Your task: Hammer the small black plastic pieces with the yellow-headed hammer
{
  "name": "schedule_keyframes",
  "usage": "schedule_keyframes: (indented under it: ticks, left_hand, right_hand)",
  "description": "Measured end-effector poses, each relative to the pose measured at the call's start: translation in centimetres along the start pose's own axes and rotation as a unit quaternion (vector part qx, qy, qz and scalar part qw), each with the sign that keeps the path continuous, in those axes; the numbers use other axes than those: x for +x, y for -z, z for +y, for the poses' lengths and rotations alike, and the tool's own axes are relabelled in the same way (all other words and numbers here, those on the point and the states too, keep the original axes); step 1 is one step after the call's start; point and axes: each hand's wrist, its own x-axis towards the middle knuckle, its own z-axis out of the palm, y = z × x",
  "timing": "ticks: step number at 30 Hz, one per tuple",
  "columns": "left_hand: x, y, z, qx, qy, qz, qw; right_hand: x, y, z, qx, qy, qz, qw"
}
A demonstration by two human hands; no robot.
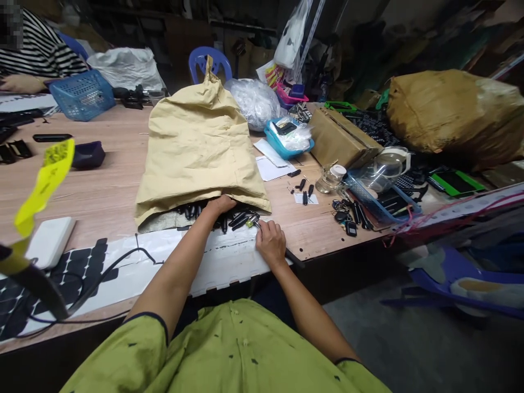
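Observation:
A beige cloth cover [198, 147], gathered to a tip at the far end, is spread over the table in front of me. Small black pieces [239, 219] lie in a row along its near, lifted edge. My left hand [222, 204] reaches in at that edge, above the black pieces; its fingers are mostly hidden by the cloth. Just right of the pieces, my right hand [271, 240] is closed, with a small silver and yellow-green object [251, 221] at its fingertips. Under my forearms lies a white board [229, 259].
At left stand a white box [51, 242], dark cells [82, 267], a cable and a blurred yellow tag [47, 180]. To the right are a glass jar [327, 180], keys [344, 218], a blue basket [385, 202] and a cardboard box [341, 136]. A person in striped sleeves [45, 43] sits far left.

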Motion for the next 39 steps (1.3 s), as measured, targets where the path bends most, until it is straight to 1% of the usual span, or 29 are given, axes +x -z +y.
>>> schedule_keyframes:
  ticks: [3, 4, 5, 6, 7, 9, 10, 11, 12, 14, 16, 19, 22, 25, 27, 29, 31, 33, 36, 39]
  left_hand:
    - [-1.8, 0.2, -0.5, 0.016, 0.013, -0.013, 1.0]
    - [-2.6, 0.1, -0.6, 0.022, 0.015, -0.001, 1.0]
    - [-3.5, 0.0, -0.7, 0.025, 0.014, 0.026, 0.999]
    - [-4.6, -0.3, -0.7, 0.023, 0.009, 0.068, 0.997]
    - [-5.8, -0.8, -0.8, 0.017, 0.001, 0.122, 0.992]
    - [-8.4, -2.0, -1.1, -0.018, -0.021, 0.238, 0.971]
    - [-9.7, -2.6, -1.3, -0.04, -0.026, 0.273, 0.961]
    - [-11.1, -3.3, -1.6, -0.058, -0.022, 0.294, 0.954]
    - [-12.4, -3.8, -1.9, -0.069, -0.017, 0.301, 0.951]
    - [-14.7, -4.7, -2.6, -0.076, -0.008, 0.293, 0.953]
    - [-16.4, -5.2, -3.4, -0.069, -0.002, 0.277, 0.958]
    - [-17.5, -5.9, -4.5, -0.067, -0.004, 0.258, 0.964]
    - [-17.1, -6.5, -5.3, -0.103, -0.015, 0.262, 0.959]
    - [-16.0, -6.7, -5.6, -0.119, 0.002, 0.264, 0.957]
    - [-15.4, -6.4, -5.6, -0.099, 0.023, 0.243, 0.965]
    - [-15.1, -6.1, -5.3, -0.066, 0.027, 0.215, 0.974]
    - [-15.1, -6.0, -4.7, -0.041, 0.004, 0.192, 0.981]
    - [-15.2, -6.3, -3.7, -0.041, -0.038, 0.172, 0.984]
    - [-15.4, -7.2, -2.2, -0.078, -0.099, 0.142, 0.982]
    - [-15.4, -8.0, -1.7, -0.116, -0.135, 0.138, 0.974]
  right_hand:
    - [0.2, -0.2, 0.1, 0.003, 0.0, -0.001, 1.0]
    - [0.2, -0.2, 0.1, 0.004, 0.0, 0.0, 1.0]
    - [0.2, -0.3, 0.1, 0.005, -0.001, 0.001, 1.0]
    - [0.3, -0.3, 0.1, 0.005, -0.002, 0.002, 1.0]
    - [0.3, -0.3, 0.1, 0.004, -0.002, 0.001, 1.0]
    - [0.3, -0.3, 0.1, 0.003, -0.004, -0.003, 1.0]
    - [0.3, -0.3, 0.0, 0.002, -0.005, -0.005, 1.0]
    - [0.3, -0.3, 0.0, 0.002, -0.006, -0.007, 1.0]
    - [0.4, -0.3, 0.0, 0.001, -0.007, -0.008, 1.0]
    - [0.4, -0.2, -0.1, 0.001, -0.01, -0.009, 1.0]
    - [0.5, -0.1, 0.0, 0.002, -0.012, -0.01, 1.0]
    - [0.5, 0.0, 0.0, 0.004, -0.013, -0.011, 1.0]
    - [0.6, 0.0, 0.0, 0.005, -0.013, -0.01, 1.0]
    - [0.7, 0.0, 0.2, 0.01, -0.014, -0.014, 1.0]
    - [0.9, 0.1, 0.4, 0.023, -0.016, -0.024, 0.999]
    - [1.0, 0.2, 0.9, 0.047, -0.02, -0.04, 0.998]
    - [0.9, 0.4, 1.5, 0.076, -0.032, -0.051, 0.995]
    - [0.3, 0.7, 2.1, 0.105, -0.051, -0.051, 0.992]
    - [-1.0, 1.3, 2.8, 0.158, -0.071, -0.035, 0.984]
    - [-2.4, 2.0, 3.0, 0.223, -0.073, -0.024, 0.972]
